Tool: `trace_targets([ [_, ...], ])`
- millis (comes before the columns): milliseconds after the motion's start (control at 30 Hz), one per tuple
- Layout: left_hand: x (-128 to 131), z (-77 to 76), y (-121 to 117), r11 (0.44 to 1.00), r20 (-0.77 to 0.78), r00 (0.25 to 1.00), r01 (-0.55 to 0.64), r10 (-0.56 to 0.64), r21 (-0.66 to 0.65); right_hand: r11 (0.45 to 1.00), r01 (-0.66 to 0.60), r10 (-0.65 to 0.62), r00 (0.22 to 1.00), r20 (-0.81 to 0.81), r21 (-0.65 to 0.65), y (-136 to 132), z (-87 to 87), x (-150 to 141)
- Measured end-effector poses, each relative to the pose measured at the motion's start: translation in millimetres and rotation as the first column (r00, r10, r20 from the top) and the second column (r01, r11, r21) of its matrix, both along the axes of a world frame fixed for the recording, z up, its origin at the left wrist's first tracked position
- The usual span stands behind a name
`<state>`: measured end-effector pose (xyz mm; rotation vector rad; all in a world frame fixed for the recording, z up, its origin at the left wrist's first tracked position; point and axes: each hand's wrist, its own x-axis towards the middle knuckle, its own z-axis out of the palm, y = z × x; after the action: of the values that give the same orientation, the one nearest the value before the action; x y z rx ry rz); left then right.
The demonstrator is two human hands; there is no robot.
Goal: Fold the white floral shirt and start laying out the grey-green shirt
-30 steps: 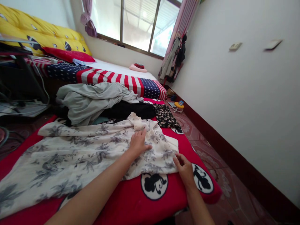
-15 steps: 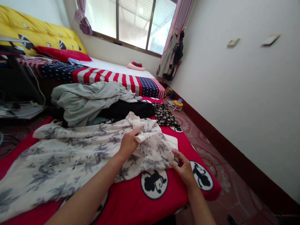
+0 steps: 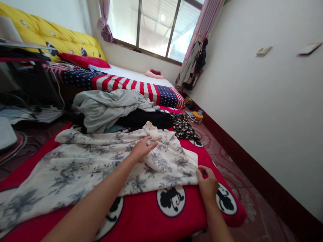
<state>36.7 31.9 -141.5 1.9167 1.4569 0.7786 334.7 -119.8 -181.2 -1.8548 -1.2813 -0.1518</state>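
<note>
Across the red mat (image 3: 143, 213), near-left corner to just short of the right edge: floral garment (image 3: 98, 161), spread out. Change: half a second ago left hand (image 3: 142, 148) had a flap pinched up; flap's now down, fingers spread, gripping nothing visible. Right hand (image 3: 207, 181) nearly closed, thumb and fingertips apparently pinching the garment's right end. Net: right end looks flatter, only right hand on an edge.

White fabric garment with grey floral print (image 3: 164, 163): left end cut off by picture edge, middle partly hidden under left forearm (image 3: 108, 188). Red monkey-print bedcover (image 3: 141, 215): near-left corner out of frame. Black cloth (image 3: 148, 118), bedcover's far edge: partly covered by crumpled grey-green cloth (image 3: 106, 109). Blue item (image 3: 200, 112): too small.
</note>
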Motion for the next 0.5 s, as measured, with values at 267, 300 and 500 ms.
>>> trace_targets([
  [267, -38.4, -13.2, -34.4, 0.980, -0.136, 0.985, 0.125, -0.104, 0.155, 0.889, -0.456, 0.449, 0.885, 0.124, 0.030, 14.1, 24.7, -69.3],
  [300, -42.1, -16.5, -43.0, 0.967, -0.183, 0.981, 0.102, -0.060, 0.232, 0.875, -0.484, 0.481, 0.866, 0.138, -0.014, 16.5, 24.0, -75.0],
  [500, -84.3, -39.9, -94.1, 0.901, -0.352, 0.934, 0.096, 0.066, 0.424, 0.835, -0.463, 0.531, 0.820, 0.213, -0.298, 24.2, 16.6, -75.9],
])
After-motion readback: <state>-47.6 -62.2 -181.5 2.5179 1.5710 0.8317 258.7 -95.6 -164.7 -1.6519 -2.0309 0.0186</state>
